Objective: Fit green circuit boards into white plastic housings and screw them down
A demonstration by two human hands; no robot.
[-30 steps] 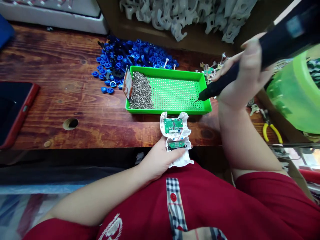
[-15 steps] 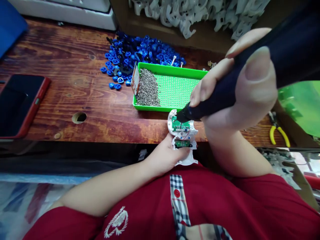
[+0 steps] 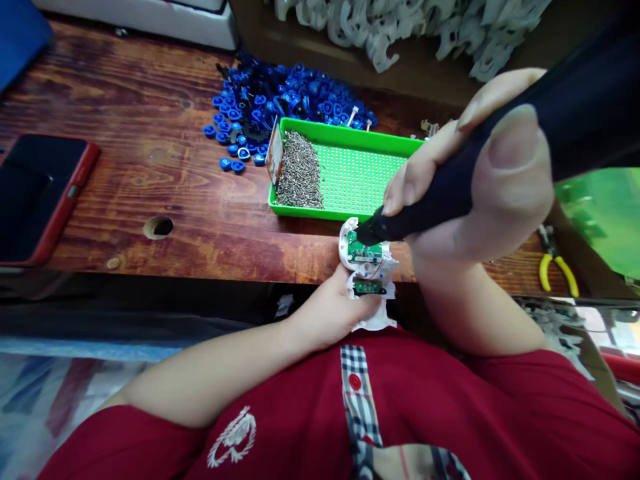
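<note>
My left hand (image 3: 327,308) is closed around a white plastic shell (image 3: 367,270) with two green circuit boards inside, held at the table's front edge. My right hand (image 3: 480,180) is wrapped round a dark electric screwdriver (image 3: 505,147). Its tip rests on the upper green board. Just behind the shell stands a green perforated tray (image 3: 350,177) with a heap of small silver screws (image 3: 300,177) at its left end.
A pile of blue plastic parts (image 3: 280,100) lies behind the tray. White plastic shells (image 3: 410,27) fill a box at the back. A red-cased phone (image 3: 40,197) lies at the left, yellow-handled pliers (image 3: 557,267) at the right beside a green tub (image 3: 605,213). The wooden table (image 3: 150,167) has a round hole.
My right hand brought the screwdriver from the green tray down onto the upper board of the shell. My left hand kept holding the shell at the table edge.
</note>
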